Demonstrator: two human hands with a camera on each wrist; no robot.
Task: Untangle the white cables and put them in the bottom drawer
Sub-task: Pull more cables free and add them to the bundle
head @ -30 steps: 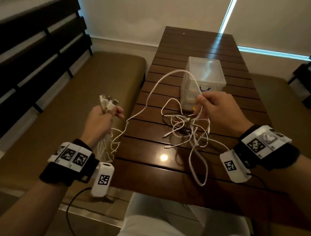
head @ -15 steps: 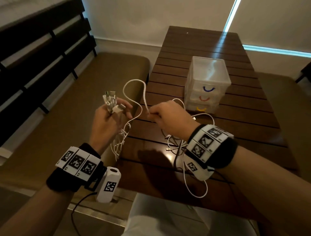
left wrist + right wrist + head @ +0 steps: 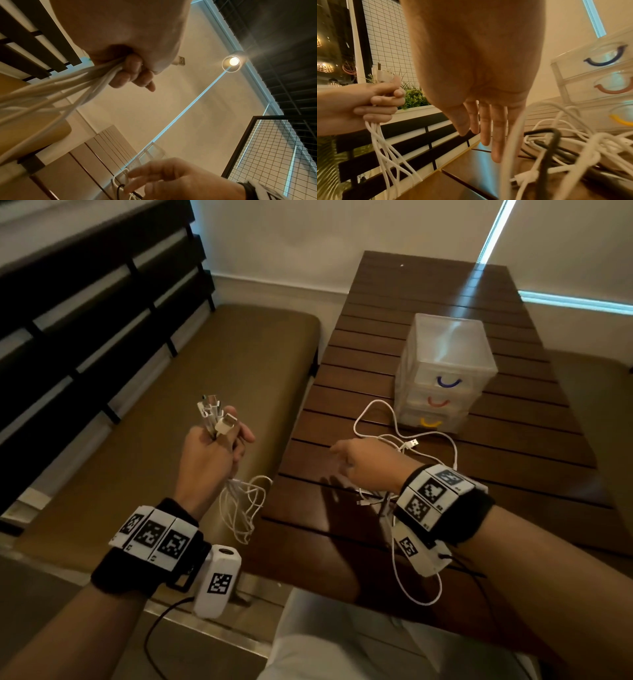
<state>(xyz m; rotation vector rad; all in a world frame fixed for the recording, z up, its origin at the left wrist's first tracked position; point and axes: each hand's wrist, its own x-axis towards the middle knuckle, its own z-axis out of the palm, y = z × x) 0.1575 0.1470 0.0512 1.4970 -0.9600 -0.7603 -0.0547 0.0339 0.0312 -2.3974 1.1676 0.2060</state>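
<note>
I see a bundle of white cables (image 3: 239, 501) hanging off the table edge with its USB plugs (image 3: 214, 414) sticking up, a white tangle (image 3: 404, 446) on the slats, and the 3-drawer clear unit (image 3: 442, 371) with its yellow-handled bottom drawer (image 3: 430, 422) closed

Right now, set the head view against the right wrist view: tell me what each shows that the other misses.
Only the head view shows the whole wooden table, the top of the drawer unit and both wrist bands.

Only the right wrist view shows the right hand's straight fingers holding nothing, a black cable threaded through the pile, and a green plant.

Both show the left hand gripping a bundle of white cables, the loose tangle on the table, and the closed yellow-handled bottom drawer.
</note>
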